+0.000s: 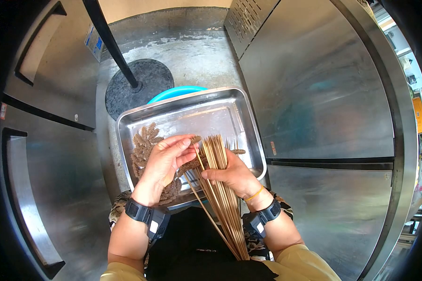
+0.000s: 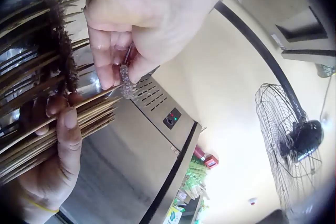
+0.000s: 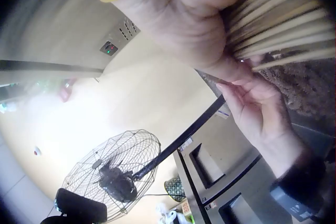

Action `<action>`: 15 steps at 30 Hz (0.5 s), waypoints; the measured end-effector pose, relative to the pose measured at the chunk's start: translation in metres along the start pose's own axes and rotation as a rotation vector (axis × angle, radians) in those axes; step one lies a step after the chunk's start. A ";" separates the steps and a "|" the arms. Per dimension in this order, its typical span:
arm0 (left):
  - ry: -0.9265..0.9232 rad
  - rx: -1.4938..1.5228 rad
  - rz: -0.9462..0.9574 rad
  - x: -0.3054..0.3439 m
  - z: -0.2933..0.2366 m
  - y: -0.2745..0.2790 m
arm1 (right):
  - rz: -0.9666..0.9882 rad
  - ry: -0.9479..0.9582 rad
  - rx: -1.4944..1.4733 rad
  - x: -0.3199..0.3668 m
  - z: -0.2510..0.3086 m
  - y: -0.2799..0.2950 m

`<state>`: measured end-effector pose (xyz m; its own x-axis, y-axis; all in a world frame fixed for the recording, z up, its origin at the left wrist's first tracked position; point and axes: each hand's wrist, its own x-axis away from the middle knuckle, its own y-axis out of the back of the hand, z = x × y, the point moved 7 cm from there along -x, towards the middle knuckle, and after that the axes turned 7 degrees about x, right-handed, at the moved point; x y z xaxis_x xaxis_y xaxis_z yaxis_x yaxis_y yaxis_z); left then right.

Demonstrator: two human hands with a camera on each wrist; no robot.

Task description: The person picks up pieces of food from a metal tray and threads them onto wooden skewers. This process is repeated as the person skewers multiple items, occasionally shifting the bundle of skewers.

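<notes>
My right hand (image 1: 237, 176) grips a thick bundle of thin wooden skewers (image 1: 226, 206), pointed ends up, over a metal tray. Between thumb and fingertips, my left hand (image 1: 166, 161) pinches a small brown, bumpy piece (image 1: 195, 139) at the tip of one skewer. That same piece (image 2: 126, 81) shows in the left wrist view, beside the skewer tips. More brown, knobbly pieces (image 1: 143, 145) lie heaped on the tray's left side, and some run behind the skewers. The right wrist view shows the skewers (image 3: 289, 19) beside my right hand (image 3: 194, 24).
The metal tray (image 1: 122, 136) rests over a blue basin (image 1: 178, 92). Beyond its left corner stands a round black base (image 1: 150, 79) with a pole. Steel cabinets (image 1: 323, 93) flank both sides. A wire fan (image 3: 118, 174) appears in both wrist views.
</notes>
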<state>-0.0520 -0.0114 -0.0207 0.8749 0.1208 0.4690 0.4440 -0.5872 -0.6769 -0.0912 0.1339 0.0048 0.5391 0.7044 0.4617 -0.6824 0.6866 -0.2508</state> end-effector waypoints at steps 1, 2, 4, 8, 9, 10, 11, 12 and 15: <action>-0.010 -0.016 0.001 0.000 -0.001 0.000 | 0.002 0.002 -0.003 0.000 0.000 0.000; -0.019 -0.032 0.002 0.000 -0.001 0.000 | 0.004 0.003 -0.006 -0.001 0.000 0.000; -0.035 -0.063 0.004 0.001 -0.003 -0.002 | -0.005 0.002 -0.012 0.000 0.002 -0.001; -0.012 -0.079 -0.004 0.003 0.000 -0.003 | 0.007 -0.009 -0.023 0.001 0.004 -0.001; 0.006 -0.073 -0.009 0.003 0.001 -0.002 | 0.014 -0.009 -0.029 0.000 0.003 -0.001; 0.014 -0.071 -0.007 0.003 0.001 -0.003 | 0.021 -0.009 -0.036 0.000 0.001 0.000; 0.022 -0.070 -0.005 0.004 0.001 -0.004 | 0.028 -0.009 -0.042 -0.001 0.000 0.000; 0.030 -0.069 -0.003 0.005 0.001 -0.004 | 0.021 -0.008 -0.042 0.000 0.000 0.000; 0.092 -0.006 0.026 0.006 0.007 -0.005 | 0.007 -0.007 -0.038 0.001 0.002 0.000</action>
<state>-0.0482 -0.0022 -0.0181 0.8643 0.0315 0.5021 0.4204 -0.5935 -0.6863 -0.0920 0.1343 0.0065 0.5313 0.7078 0.4656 -0.6664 0.6885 -0.2863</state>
